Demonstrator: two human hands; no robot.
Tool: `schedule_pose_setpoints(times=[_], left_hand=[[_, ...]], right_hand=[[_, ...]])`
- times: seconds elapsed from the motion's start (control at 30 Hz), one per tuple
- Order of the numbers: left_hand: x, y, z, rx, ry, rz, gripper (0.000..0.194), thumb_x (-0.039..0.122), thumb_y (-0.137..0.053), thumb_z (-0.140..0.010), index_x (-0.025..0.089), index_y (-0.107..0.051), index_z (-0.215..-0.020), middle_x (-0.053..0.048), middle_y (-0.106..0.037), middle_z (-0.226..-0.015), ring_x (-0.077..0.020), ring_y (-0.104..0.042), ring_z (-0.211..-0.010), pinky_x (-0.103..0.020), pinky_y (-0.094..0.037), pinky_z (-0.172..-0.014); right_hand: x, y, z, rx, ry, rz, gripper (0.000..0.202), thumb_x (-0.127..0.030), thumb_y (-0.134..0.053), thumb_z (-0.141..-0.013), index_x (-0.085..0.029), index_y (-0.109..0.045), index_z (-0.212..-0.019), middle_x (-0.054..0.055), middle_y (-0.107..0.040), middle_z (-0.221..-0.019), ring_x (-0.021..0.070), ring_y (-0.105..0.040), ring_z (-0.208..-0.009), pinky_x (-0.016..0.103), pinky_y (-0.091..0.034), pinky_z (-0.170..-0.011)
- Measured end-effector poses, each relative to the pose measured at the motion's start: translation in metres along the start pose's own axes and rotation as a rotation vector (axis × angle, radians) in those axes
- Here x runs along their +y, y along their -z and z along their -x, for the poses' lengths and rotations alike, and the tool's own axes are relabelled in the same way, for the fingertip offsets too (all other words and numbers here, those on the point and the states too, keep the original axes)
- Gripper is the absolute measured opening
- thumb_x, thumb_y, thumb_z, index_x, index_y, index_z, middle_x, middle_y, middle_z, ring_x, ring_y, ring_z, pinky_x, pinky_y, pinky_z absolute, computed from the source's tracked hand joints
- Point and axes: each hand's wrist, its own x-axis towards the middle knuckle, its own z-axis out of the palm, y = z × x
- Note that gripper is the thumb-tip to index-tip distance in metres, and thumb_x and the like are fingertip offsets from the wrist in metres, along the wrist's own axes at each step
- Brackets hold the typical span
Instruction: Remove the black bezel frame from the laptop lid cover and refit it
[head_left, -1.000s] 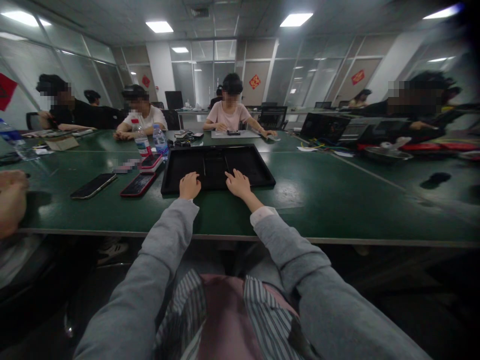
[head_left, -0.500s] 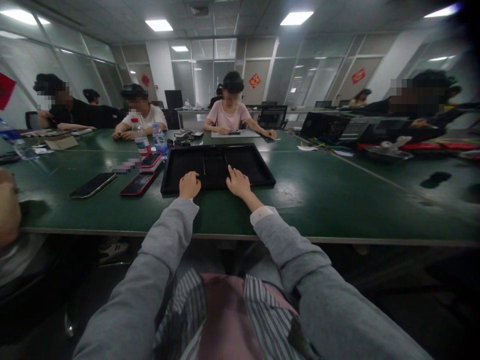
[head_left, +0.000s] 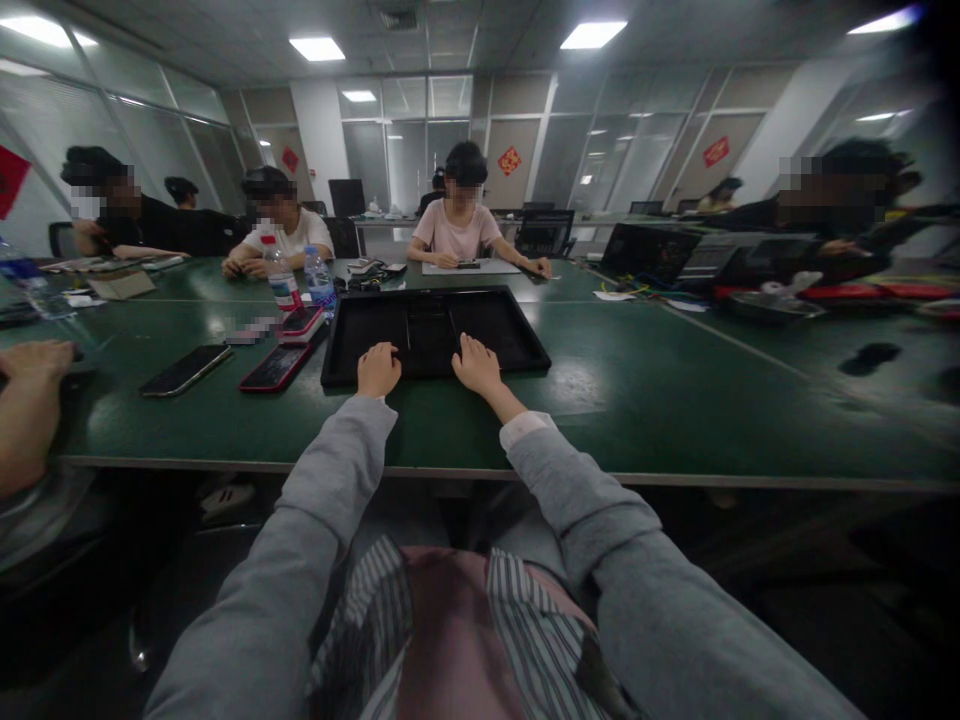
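A shallow black tray [head_left: 502,325] with thin dividing lines lies flat on the green table in front of me. My left hand [head_left: 379,370] rests over its near edge, left of the middle, fingers lightly bent and apart from any loose object. Farther right on the same edge lies my right hand [head_left: 477,364], palm down, its fingers stretched forward over the tray. Neither hand lifts the tray. The tray's dark inside shows no loose item that I can make out.
Left of the tray lie a dark phone [head_left: 186,370] and a red-edged phone [head_left: 277,368]. Two bottles, one with a red cap [head_left: 283,285] and one blue-labelled [head_left: 321,288], stand behind. Another person's hand [head_left: 34,400] is at far left. Co-workers sit across the table [head_left: 675,400].
The fingers of my right hand have drawn slightly back and lower on the tray. My left hand is nearly still. The neighbour's hand at far left has come onto the table.
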Motion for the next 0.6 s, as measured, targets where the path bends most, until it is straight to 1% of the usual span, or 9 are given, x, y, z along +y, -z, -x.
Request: schedule_pose_setpoints(times=[0.07,0.1,0.13,0.23,0.3,0.47,0.6], left_hand=[[0.0007,0.0003,0.0001,0.001,0.004,-0.003,0.031,0.017,-0.048,-0.095,0.021,-0.063,-0.122,-0.01,-0.063,-0.139,-0.0257,-0.055,-0.13,-0.043,-0.041,-0.109],[0.0012,0.0008,0.0003,0.0,0.004,-0.003,0.031,0.017,-0.047,-0.095,0.021,-0.063,-0.122,-0.01,-0.063,-0.139,-0.0257,-0.055,-0.13,-0.043,-0.04,-0.11],[0.0018,0.0016,0.0005,-0.003,0.004,-0.002,0.031,0.017,-0.047,-0.095,0.021,-0.063,-0.122,-0.01,-0.062,-0.139,-0.0256,-0.055,-0.13,-0.043,-0.04,-0.11],[0.0033,0.0042,0.0011,-0.012,0.005,0.0,0.032,0.016,-0.047,-0.095,0.022,-0.063,-0.122,-0.01,-0.062,-0.139,-0.0255,-0.055,-0.13,-0.043,-0.04,-0.11],[0.004,0.0054,0.0014,-0.019,0.005,0.001,0.032,0.017,-0.046,-0.095,0.022,-0.063,-0.122,-0.01,-0.062,-0.139,-0.0254,-0.054,-0.13,-0.043,-0.039,-0.11],[0.0037,0.0047,0.0012,-0.022,0.005,0.004,0.032,0.017,-0.046,-0.095,0.022,-0.063,-0.123,-0.01,-0.062,-0.14,-0.0253,-0.054,-0.13,-0.043,-0.039,-0.111],[0.0032,0.0042,0.0015,-0.013,0.005,0.015,0.032,0.017,-0.046,-0.095,0.023,-0.064,-0.122,-0.01,-0.062,-0.14,-0.0253,-0.055,-0.13,-0.044,-0.039,-0.111]], right_hand=[[-0.0001,-0.0008,0.0002,0.029,-0.011,-0.01,0.07,-0.036,-0.03,-0.103,-0.005,-0.017,-0.164,0.019,-0.04,-0.161,0.026,-0.038,-0.148,0.045,-0.031,-0.119],[0.0,-0.0011,0.0002,0.03,-0.012,-0.011,0.071,-0.036,-0.031,-0.103,-0.005,-0.016,-0.164,0.019,-0.04,-0.161,0.0258,-0.038,-0.148,0.045,-0.032,-0.119],[0.0002,-0.0013,0.0,0.024,-0.009,-0.01,0.069,-0.036,-0.03,-0.103,-0.006,-0.019,-0.164,0.018,-0.04,-0.161,0.0259,-0.037,-0.148,0.045,-0.031,-0.119],[0.0017,-0.0024,-0.0012,-0.01,0.01,0.004,0.062,-0.037,-0.025,-0.104,-0.01,-0.039,-0.158,0.016,-0.036,-0.164,0.0271,-0.033,-0.151,0.047,-0.028,-0.121],[0.003,-0.0038,-0.0022,-0.015,0.019,0.01,0.061,-0.038,-0.023,-0.105,-0.011,-0.045,-0.155,0.015,-0.035,-0.164,0.0277,-0.033,-0.151,0.048,-0.028,-0.122],[0.0049,-0.0071,-0.0029,0.005,0.024,0.006,0.061,-0.038,-0.023,-0.105,-0.012,-0.046,-0.155,0.014,-0.035,-0.164,0.0271,-0.033,-0.151,0.048,-0.028,-0.122],[0.0041,-0.0059,-0.0027,0.002,0.017,-0.005,0.061,-0.038,-0.024,-0.104,-0.011,-0.045,-0.155,0.015,-0.035,-0.164,0.0262,-0.033,-0.152,0.048,-0.027,-0.122]])
